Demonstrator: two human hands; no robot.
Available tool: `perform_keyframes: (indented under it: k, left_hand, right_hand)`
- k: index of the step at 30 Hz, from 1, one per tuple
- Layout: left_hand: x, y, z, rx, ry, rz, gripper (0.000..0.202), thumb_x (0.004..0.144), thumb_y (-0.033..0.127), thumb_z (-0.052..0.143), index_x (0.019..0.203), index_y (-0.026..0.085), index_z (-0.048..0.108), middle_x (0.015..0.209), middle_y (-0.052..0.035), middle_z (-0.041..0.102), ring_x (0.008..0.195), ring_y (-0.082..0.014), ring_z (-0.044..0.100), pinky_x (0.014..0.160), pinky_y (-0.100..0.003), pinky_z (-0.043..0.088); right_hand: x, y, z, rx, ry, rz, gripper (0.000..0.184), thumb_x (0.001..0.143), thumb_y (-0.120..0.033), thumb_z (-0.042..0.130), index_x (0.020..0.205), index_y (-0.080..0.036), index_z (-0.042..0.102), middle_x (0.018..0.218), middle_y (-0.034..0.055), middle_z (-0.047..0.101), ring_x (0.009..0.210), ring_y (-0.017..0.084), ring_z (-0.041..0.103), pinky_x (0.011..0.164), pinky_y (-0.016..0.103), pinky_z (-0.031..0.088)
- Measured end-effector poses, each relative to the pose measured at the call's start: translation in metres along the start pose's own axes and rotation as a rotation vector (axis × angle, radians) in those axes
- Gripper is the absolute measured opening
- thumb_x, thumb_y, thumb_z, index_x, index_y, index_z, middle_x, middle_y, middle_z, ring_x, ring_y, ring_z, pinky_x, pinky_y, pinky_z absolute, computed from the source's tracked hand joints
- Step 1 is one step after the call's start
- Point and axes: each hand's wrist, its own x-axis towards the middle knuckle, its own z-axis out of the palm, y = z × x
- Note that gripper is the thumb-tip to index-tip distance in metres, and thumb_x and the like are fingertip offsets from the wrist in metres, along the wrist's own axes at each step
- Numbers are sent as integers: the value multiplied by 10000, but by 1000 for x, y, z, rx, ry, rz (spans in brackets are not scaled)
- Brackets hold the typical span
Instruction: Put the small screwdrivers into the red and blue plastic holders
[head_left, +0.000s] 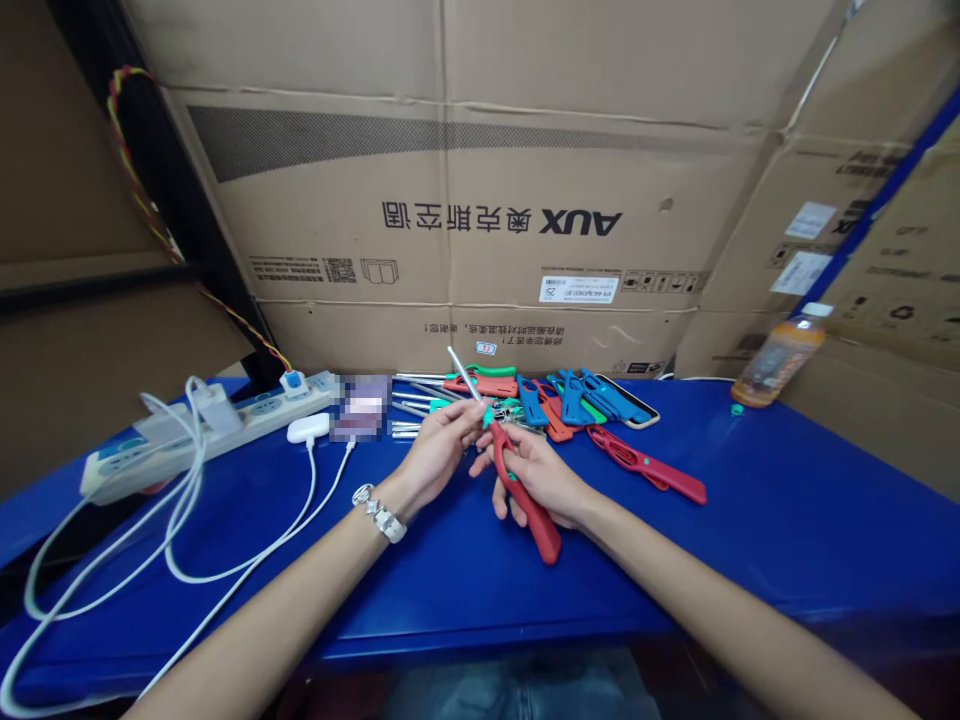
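A red long-nosed lighter [534, 515] is held up over the blue table, its metal tube pointing away and to the left. My left hand [436, 450] pinches the lighter near the base of the tube, by a green collar. Around the red handle, my right hand [541, 470] is closed, some of its fingers showing beneath. Behind my hands lie several metal tubes [409, 398] and a red and green lighter part [484, 384]. To their right are blue handle shells [574, 398], an orange shell [556, 420] and red handle shells [660, 470].
A power strip [247, 412] with white cables [196, 480] and a white plug-like device [309, 428] takes up the left side. An orange drink bottle [784, 355] stands tilted at the back right, near a small green piece [737, 409]. Cardboard [495, 150] walls the back.
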Motion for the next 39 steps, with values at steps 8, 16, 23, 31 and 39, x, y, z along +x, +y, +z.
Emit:
perform_keyframes:
  k: [8,16,23,31,39]
  left_hand:
    - [-6,1,4,200,-36,44,339,685,411,838,629,141,641,593,25,554,561,-82,460,545,-211,340]
    - [-11,-1,3,201,-54,30,314,679,404,841,690,141,670,631,21,542,567,-84,420,549,-218,326]
    - [0,-2,7,189,23,90,317,692,427,822,715,145,678,654,15,575,589,-96,465,580,-222,376]
    - [11,7,-26,250,123,111,358,731,481,772,871,152,744,870,-55,699,752,-142,573,652,-219,425]
    - [35,30,-55,821,130,243,208,802,328,686,669,170,704,670,-43,668,629,-171,537,605,-259,380]
  right_hand:
    - [2,-5,7,-353,198,99,207,908,-386,480,1052,-238,466,487,-91,495,294,84,434,285,153,360]
    - [3,-5,8,-338,161,123,236,921,-376,480,1119,-248,472,442,-108,454,277,69,408,301,138,354]
    - [7,-12,4,-115,162,14,253,836,-361,573,1018,-232,452,525,-94,516,323,93,465,309,185,405]
    - [0,-21,-24,-151,-13,74,388,927,-559,439,956,-180,516,564,-44,547,332,86,425,344,205,346]
    - [75,-57,-85,-1194,195,-314,354,969,-418,390,1159,-212,607,889,77,669,795,212,610,683,321,418]
